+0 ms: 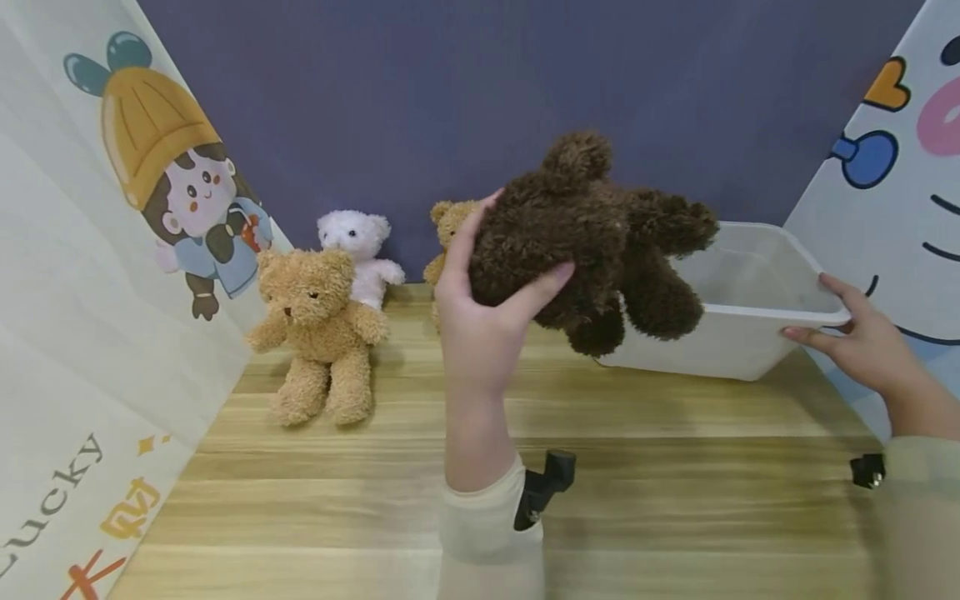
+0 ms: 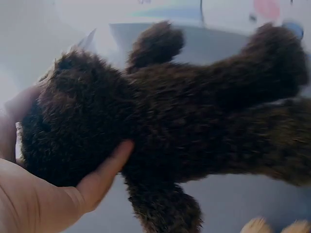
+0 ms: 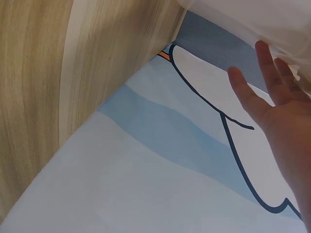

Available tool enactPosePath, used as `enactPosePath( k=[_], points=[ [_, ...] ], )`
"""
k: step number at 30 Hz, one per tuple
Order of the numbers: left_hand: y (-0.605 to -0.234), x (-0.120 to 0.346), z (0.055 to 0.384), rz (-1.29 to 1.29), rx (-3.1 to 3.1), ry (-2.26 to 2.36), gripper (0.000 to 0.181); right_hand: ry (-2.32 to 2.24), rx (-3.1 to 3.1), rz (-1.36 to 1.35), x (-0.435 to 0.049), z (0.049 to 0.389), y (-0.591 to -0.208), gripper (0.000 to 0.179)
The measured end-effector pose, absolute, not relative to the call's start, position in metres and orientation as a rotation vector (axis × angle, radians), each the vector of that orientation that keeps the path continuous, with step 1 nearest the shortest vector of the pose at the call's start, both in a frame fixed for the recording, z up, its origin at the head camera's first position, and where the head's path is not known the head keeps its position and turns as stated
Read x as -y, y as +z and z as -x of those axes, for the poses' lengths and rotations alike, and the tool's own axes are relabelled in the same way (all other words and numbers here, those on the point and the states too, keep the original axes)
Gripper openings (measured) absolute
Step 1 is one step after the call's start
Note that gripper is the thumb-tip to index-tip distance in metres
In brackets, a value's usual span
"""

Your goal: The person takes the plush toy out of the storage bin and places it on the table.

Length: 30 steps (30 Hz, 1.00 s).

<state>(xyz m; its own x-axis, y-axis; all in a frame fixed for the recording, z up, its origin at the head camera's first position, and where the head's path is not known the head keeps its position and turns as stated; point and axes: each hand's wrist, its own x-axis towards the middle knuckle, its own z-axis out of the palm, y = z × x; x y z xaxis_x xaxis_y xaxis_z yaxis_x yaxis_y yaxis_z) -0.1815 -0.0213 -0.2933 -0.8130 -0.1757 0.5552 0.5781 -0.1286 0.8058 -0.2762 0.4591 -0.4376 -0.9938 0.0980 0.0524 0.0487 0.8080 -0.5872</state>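
Note:
My left hand (image 1: 480, 321) grips a dark brown teddy bear (image 1: 555, 242) by its head, thumb on one side and fingers on the other. The bear is held sideways in the air, its legs pointing right and overlapping the near left part of a white plastic bin (image 1: 697, 346). In the left wrist view, the bear's furry body (image 2: 175, 121) stretches away from the thumb. At the bin's right end, my right hand (image 1: 870, 337) holds the rim corner between thumb and fingers. The right wrist view shows that hand (image 3: 277, 104) beside the bin's pale wall (image 3: 243, 19).
A light brown teddy bear (image 1: 318, 329) sits on the wooden table (image 1: 315, 508) at left, with a white bear (image 1: 360, 250) behind it. Another tan bear (image 1: 450, 221) by the dark back wall (image 1: 465, 92) is partly hidden. Printed side panels (image 1: 60, 275) flank the table.

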Motion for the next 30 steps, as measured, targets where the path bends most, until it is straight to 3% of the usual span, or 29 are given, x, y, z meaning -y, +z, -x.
enactPosePath(
  k=[13,22,30],
  points=[
    [-0.295,0.100,0.182,-0.019,2.298,-1.530,0.073,0.942,2.876,0.092,-0.457,0.279,-0.442,0.108],
    [-0.313,0.119,0.198,-0.080,2.466,-1.391,0.064,0.974,2.861,0.065,-0.459,0.279,-0.442,0.108],
    [-0.330,0.126,0.213,-0.110,2.617,-1.415,0.071,0.963,2.853,0.040,-0.460,0.279,-0.446,0.106]
  ],
)
